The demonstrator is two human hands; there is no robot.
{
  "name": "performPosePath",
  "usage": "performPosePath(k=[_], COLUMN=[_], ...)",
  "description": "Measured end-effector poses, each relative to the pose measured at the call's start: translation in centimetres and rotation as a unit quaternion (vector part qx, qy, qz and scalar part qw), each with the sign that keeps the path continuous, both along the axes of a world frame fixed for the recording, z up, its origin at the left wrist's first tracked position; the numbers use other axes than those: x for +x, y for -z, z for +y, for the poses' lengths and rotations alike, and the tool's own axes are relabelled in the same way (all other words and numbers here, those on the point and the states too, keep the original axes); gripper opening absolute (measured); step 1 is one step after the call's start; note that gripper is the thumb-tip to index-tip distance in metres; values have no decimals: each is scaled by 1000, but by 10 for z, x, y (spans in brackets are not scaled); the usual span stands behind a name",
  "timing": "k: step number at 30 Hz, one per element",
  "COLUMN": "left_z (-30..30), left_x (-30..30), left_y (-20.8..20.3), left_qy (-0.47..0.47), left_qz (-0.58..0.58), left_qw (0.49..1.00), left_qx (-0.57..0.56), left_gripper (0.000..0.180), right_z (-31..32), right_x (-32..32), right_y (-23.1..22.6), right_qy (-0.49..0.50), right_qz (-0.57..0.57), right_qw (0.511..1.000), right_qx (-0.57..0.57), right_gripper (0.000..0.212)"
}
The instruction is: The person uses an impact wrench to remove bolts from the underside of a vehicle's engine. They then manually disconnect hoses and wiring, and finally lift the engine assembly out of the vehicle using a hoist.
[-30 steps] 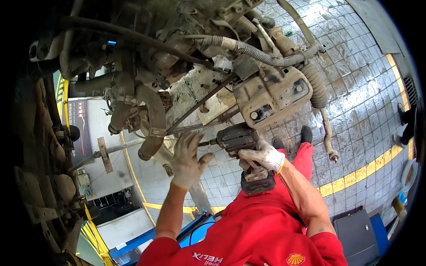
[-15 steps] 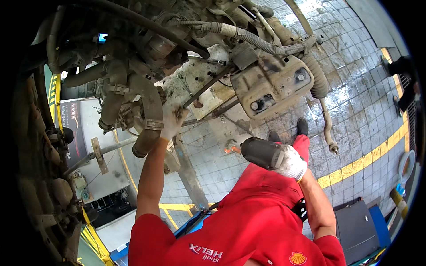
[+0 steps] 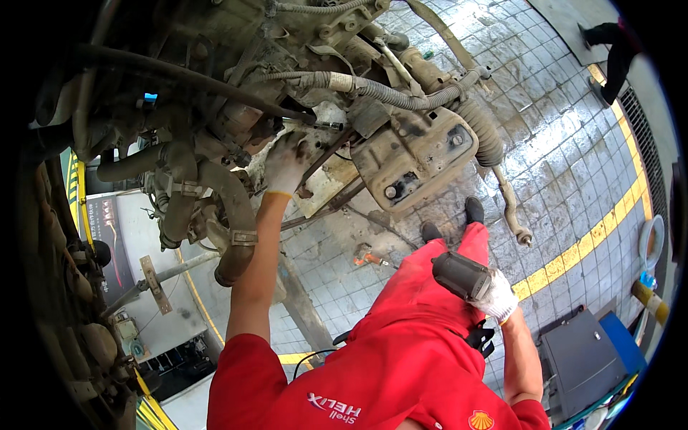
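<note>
My left hand (image 3: 285, 170), in a white glove with blackened fingers, reaches up under the vehicle beside a dark curved pipe (image 3: 229, 215). Just above its fingers a shiny socket end (image 3: 328, 125) on a bar sticks out from the dirty engine parts. The fingers blur into the grime, so their grip is unclear. Held low over my red trousers, my right hand (image 3: 496, 297), also gloved in white, is closed round a dark grey cylindrical tool (image 3: 459, 275), perhaps an impact wrench. A tan metal pan (image 3: 419, 158) hangs to the right of my left hand.
A ribbed hose (image 3: 401, 99) and a bent rod (image 3: 510, 208) hang from the vehicle. An orange-handled object (image 3: 370, 259) lies on the tiled floor. Another person's dark-trousered legs (image 3: 618, 61) are at upper right. A grey cabinet (image 3: 582, 358) stands at lower right.
My left hand has moved up, deeper among the engine parts toward the socket. My right hand has carried the cylindrical tool lower and to the right. The view has shifted; the other person has moved.
</note>
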State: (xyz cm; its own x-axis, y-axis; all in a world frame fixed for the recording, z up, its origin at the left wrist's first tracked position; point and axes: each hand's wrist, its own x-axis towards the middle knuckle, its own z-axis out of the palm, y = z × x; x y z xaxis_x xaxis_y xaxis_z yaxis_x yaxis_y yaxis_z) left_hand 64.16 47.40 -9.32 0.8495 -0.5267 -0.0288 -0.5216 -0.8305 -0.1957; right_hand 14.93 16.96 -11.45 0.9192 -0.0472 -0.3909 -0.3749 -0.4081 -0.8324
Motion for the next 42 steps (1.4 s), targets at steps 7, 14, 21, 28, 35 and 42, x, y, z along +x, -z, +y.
performPosePath(k=[7, 14, 21, 28, 35, 42], left_z=[-73, -81, -14, -43, -129, -345], left_x=[58, 56, 20, -116, -253, -342], left_y=[21, -4, 2, -95, -148, -209], left_qy=[0, -46, 221, 230, 293, 217], left_qz=[148, 216, -26, -32, -72, 163], left_qw=[989, 975, 974, 973, 949, 943], left_qx=[14, 0, 34, -6, -88, -191], left_gripper=[56, 56, 43, 38, 46, 39], right_z=[0, -9, -20, -89, -219, -311], right_x=[-24, -50, -81, -84, -53, -61], right_y=[-14, -65, -66, -75, -99, -121], right_qy=[58, 151, 216, 241, 32, 120], right_qz=[30, 56, 21, 43, -142, 37], right_qw=[998, 986, 972, 935, 979, 882], right_qx=[21, 49, 87, 257, 146, 455], right_gripper=[66, 78, 74, 71, 50, 53])
